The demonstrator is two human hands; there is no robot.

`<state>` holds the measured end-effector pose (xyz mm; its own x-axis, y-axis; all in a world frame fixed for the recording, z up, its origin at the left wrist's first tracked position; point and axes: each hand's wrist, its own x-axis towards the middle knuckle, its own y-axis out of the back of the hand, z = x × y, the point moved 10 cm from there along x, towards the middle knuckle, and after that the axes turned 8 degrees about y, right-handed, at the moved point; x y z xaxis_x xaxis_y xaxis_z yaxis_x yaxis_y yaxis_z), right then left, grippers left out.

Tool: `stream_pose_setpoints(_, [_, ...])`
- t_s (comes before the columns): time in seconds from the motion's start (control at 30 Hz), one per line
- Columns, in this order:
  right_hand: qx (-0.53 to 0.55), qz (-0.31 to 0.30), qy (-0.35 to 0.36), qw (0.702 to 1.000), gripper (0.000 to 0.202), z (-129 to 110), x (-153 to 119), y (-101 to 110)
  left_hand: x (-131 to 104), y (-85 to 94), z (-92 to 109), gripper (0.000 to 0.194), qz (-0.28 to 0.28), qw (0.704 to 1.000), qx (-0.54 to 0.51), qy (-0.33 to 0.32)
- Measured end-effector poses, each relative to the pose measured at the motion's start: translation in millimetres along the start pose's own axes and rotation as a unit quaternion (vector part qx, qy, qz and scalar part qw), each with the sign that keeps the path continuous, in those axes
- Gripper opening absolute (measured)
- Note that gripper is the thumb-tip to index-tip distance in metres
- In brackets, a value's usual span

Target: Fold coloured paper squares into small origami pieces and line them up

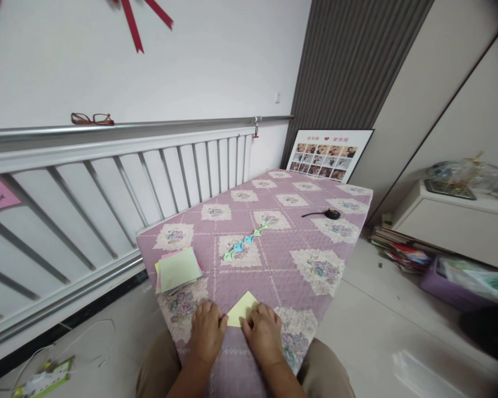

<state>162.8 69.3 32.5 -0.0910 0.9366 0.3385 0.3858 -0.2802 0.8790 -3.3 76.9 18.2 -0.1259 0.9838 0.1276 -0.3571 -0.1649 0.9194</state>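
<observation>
While both hands press flat, the pale yellow folded paper sheet lies between them on the purple quilted tabletop, its point aimed away. Left hand and right hand each apparently pin an edge, equally near.

Bare hands, bare forearms, khaki-brown trousers

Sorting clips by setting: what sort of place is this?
Probably a room in a home: a quilted floral cover on the table, a framed photo collage against the wall, both hands folding yellow paper.
</observation>
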Motion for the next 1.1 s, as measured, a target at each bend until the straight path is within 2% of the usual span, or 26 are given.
stream_pose_setpoints(0.23, [0.012,0.003,-0.003,1.000,0.016,1,-1,1,0,-3.7,3,0.008,-0.016,1.000,-0.019,-0.012])
stream_pose_setpoints(0.3, [0.017,0.000,-0.005,1.000,0.015,2,-1,0,-1,-4.1,14,0.012,-0.012,0.998,-0.006,-0.058])
stream_pose_setpoints(0.43, [0.016,-0.009,-0.005,1.000,0.014,3,-1,-2,-12,-15.3,46,0.013,-0.032,0.973,0.067,-0.218])
stream_pose_setpoints(0.5, [0.015,-0.015,-0.005,1.000,0.012,4,-1,-4,-18,-23.2,54,0.015,-0.054,0.955,0.095,-0.274])
stream_pose_setpoints(0.57, [0.018,-0.017,-0.005,1.000,0.010,4,-1,-5,-22,-26.8,55,0.020,-0.066,0.945,0.104,-0.302])
stream_pose_setpoints(0.73, [0.022,-0.015,-0.001,1.000,0.008,5,-2,-5,-32,-24.8,41,0.031,-0.082,0.937,0.119,-0.318])
stream_pose_setpoints(0.97, [0.026,-0.011,0.007,1.000,0.005,5,-4,-6,-34,-32.0,-2,0.045,-0.145,0.950,0.116,-0.253])
stream_pose_setpoints(1.1, [0.033,-0.006,0.012,0.999,0.003,8,-4,-8,-34,-35.6,-12,0.049,-0.146,0.958,0.114,-0.217])
